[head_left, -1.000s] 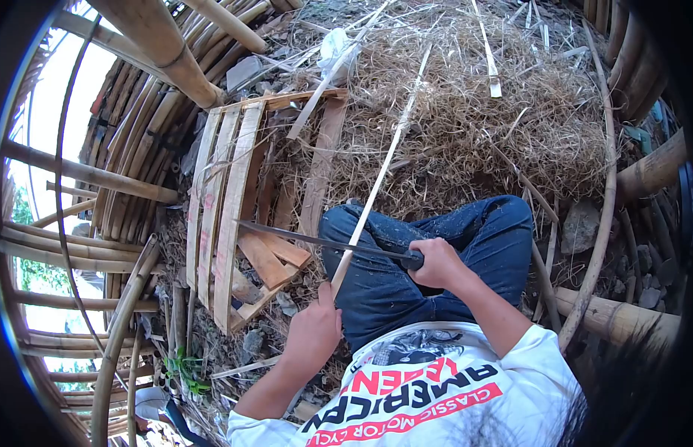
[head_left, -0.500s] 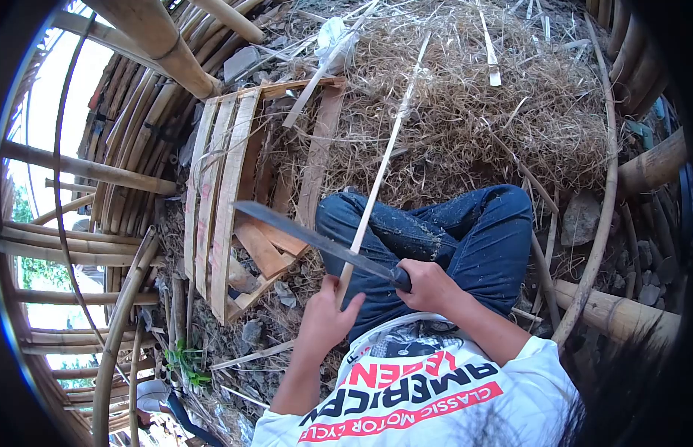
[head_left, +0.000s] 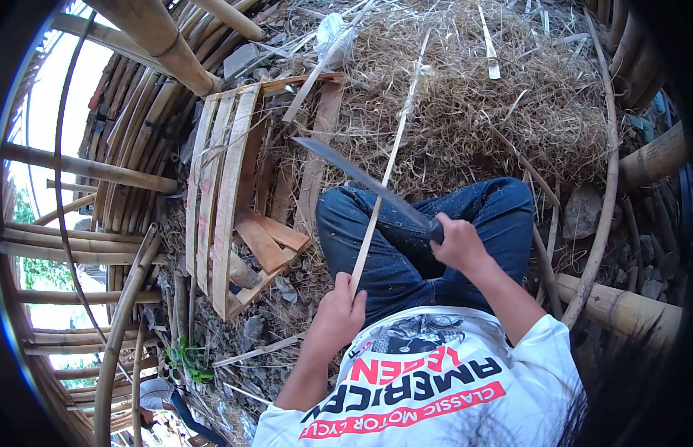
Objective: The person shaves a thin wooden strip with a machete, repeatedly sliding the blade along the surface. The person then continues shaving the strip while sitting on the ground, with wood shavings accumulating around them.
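My left hand [head_left: 337, 313] is closed round the lower end of a long, pale bamboo strip [head_left: 367, 240], which runs up and away over my crossed legs. In my right hand [head_left: 459, 244] is the dark handle of a long knife [head_left: 361, 177], fingers wrapped round it. The blade points to the upper left and crosses the strip about midway between my left hand and the strip's far part. Curly fine shavings cling to the strip [head_left: 407, 104] farther out.
A broken wooden crate [head_left: 229, 194] lies left of my legs. Dry shavings [head_left: 465, 112] cover the ground ahead. Bamboo poles [head_left: 622, 309] and a stone [head_left: 582, 212] are at the right. A bamboo lattice [head_left: 86, 165] stands at the left.
My right hand and the knife have moved away from my body along the strip, up and to the right. My left hand has shifted slightly right, still gripping the strip.
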Demonstrator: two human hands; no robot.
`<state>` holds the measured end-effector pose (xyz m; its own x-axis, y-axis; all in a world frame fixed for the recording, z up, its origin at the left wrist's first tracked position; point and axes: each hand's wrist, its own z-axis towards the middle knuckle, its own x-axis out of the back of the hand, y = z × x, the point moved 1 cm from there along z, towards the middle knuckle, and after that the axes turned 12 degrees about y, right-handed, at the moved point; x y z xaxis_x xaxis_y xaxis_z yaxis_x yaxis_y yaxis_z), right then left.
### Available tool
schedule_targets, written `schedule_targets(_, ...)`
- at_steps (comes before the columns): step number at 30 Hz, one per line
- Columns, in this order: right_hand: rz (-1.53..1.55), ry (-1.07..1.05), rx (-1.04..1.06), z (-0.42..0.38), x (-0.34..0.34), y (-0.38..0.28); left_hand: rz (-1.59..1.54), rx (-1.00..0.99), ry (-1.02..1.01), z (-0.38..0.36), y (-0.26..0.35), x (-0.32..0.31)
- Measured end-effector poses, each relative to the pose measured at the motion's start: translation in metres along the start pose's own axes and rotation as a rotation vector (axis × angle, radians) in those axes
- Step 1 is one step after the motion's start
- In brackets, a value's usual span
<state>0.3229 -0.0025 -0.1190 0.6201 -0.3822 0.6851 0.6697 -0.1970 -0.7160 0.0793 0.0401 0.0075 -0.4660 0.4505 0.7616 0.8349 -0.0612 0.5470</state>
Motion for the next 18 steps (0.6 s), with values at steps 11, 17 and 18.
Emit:
schedule_targets(11, -0.053, -0.131, 0.342, 0.0, -0.003, -0.041, 0.089, -0.034, 0.035, 0.004, -0.006, 0.008)
schedule_targets(17, -0.173, 0.002, -0.216, 0.047, 0.022, 0.038, 0.129, 0.002, -0.044, -0.007, 0.008, 0.007)
schedule_targets(18, -0.217, 0.038, -0.192, 0.043, 0.024, 0.035, 0.146, 0.017, -0.047, -0.01, 0.02, 0.002)
